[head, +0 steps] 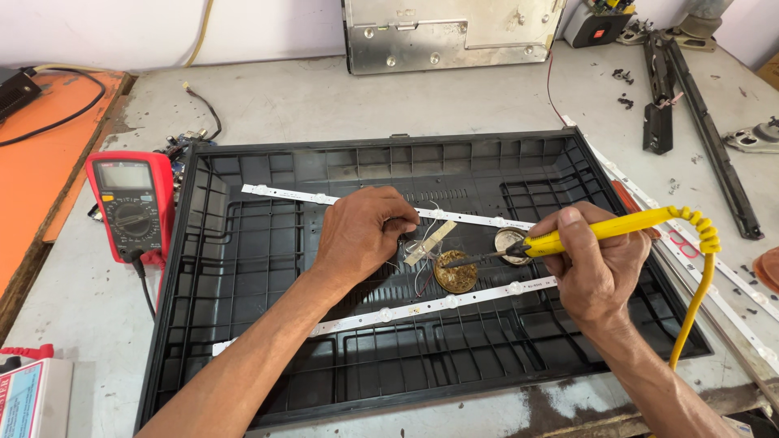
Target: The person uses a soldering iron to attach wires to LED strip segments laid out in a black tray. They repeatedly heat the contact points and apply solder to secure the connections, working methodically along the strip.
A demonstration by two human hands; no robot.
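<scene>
At the far left an orange mat [32, 174] covers the edge of the worktop [324, 97], with a black cable trailing over it. Just right of it lies a red multimeter [131, 207], face up, its lead running down toward me. Beside that sits the big black plastic back cover [243, 276] of a flat screen, ribbed inside, lying open side up and taking most of the worktop.

Two white LED strips cross the cover — the upper LED strip [292, 195] runs from its left part toward the middle, the lower LED strip [430, 307] slants from lower left up to the right.

My left hand [361, 235] rests on the cover between the strips, fingers curled in around thin wires and a small pale strip piece [430, 242]; I cannot tell exactly which of them the fingertips pinch. Just right of it sits a round tin of brownish flux [455, 272], and beyond that a second round tin [509, 241].

My right hand [596, 264] is closed around a yellow soldering iron [600, 231] — its dark tip points left and hovers over the flux tin. The coiled yellow cord [699, 268] hangs off the iron's back end and drops toward the worktop's front edge.

Farther right lie more white strips and long black metal bars [706, 138]; a bare metal chassis panel [450, 32] stands at the back.
</scene>
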